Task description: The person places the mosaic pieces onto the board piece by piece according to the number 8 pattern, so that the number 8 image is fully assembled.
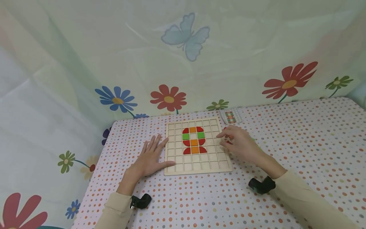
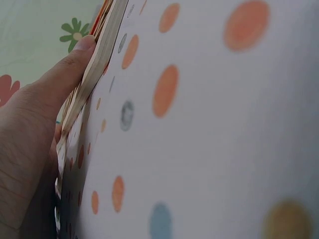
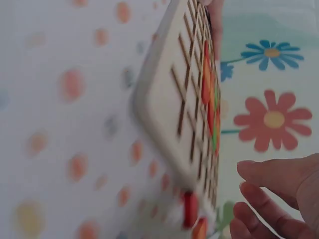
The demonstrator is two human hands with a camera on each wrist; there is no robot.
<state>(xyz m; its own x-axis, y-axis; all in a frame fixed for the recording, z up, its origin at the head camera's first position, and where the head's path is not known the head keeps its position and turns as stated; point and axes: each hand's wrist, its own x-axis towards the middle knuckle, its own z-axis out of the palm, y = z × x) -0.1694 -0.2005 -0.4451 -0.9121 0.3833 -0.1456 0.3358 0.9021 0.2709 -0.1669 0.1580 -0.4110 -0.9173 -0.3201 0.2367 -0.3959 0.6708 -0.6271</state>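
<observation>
A square wooden grid board (image 1: 200, 168) lies on the table. Red, orange and green tiles (image 1: 194, 142) sit in its middle cells. My left hand (image 1: 150, 159) rests at the board's left edge with its fingers spread; in the left wrist view its thumb (image 2: 67, 74) touches the rim. Over the right edge hovers my right hand (image 1: 241, 144), thumb and fingers a little bent and apart, and I see no tile between them. Beside the board, partly hidden under that hand, are loose pieces: a red piece (image 3: 189, 210) and an orange piece (image 3: 200, 229) in the right wrist view.
Behind the board's far right corner lies a small card (image 1: 231, 116) printed with a coloured grid pattern. A dotted cloth (image 1: 300, 143) covers the table. A flowered curtain (image 1: 228, 79) hangs behind it. Each wrist carries a small black device (image 1: 261, 185).
</observation>
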